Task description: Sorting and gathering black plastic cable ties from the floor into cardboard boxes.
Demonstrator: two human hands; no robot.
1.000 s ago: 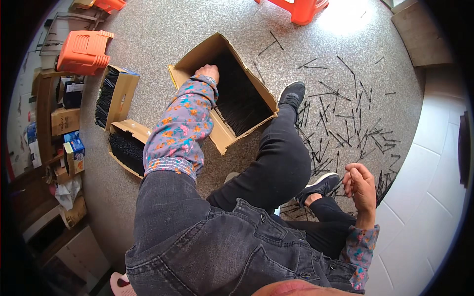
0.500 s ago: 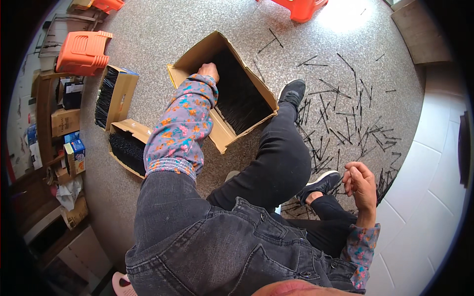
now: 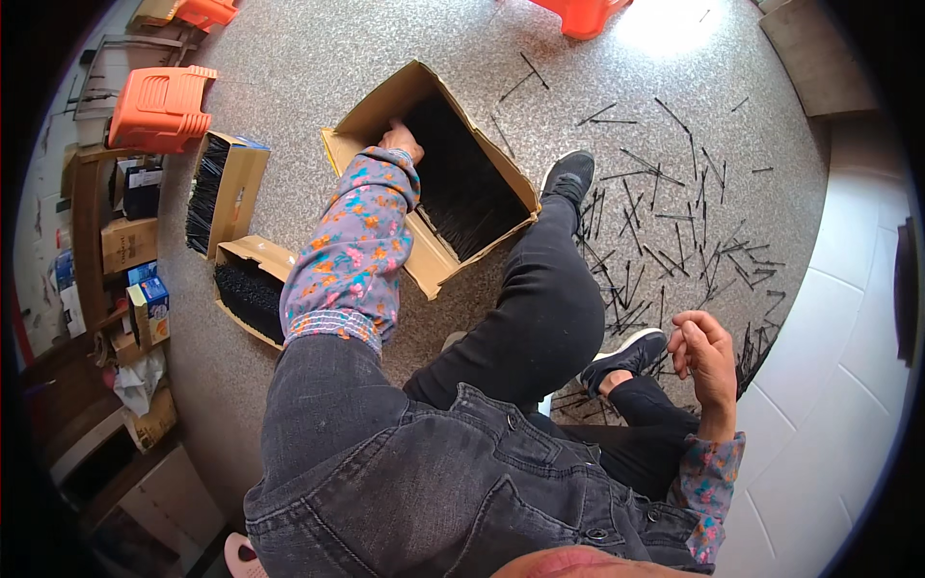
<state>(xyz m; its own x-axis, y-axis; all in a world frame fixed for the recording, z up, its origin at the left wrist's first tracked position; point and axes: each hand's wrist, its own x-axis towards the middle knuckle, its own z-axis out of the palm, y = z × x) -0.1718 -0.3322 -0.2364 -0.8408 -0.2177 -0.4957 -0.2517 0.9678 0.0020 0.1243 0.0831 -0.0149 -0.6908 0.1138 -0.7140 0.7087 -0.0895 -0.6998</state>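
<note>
My left hand (image 3: 403, 143) reaches into an open cardboard box (image 3: 424, 255) that stands tilted on the floor ahead of me. Its index finger is stretched out at the left end of a dense mass of thin black sticks (image 3: 462, 178) filling the box. The other fingers are partly hidden, and I see nothing held. My right hand (image 3: 708, 361) hovers by my right shoe, its fingers loosely curled in with nothing visible in them. Loose black sticks (image 3: 677, 217), some joined at an angle, lie scattered on the floor beyond it.
Two smaller cardboard boxes, an upright one (image 3: 239, 197) and a lower one (image 3: 265, 252), hold black pieces at the left. Orange stools (image 3: 159, 108) stand at the far left; a red stool (image 3: 583, 14) is at the top. Cluttered shelves (image 3: 92, 241) line the left side.
My left hand has shifted slightly left and down inside the box, and its index finger has stretched out. My right hand has barely moved.
</note>
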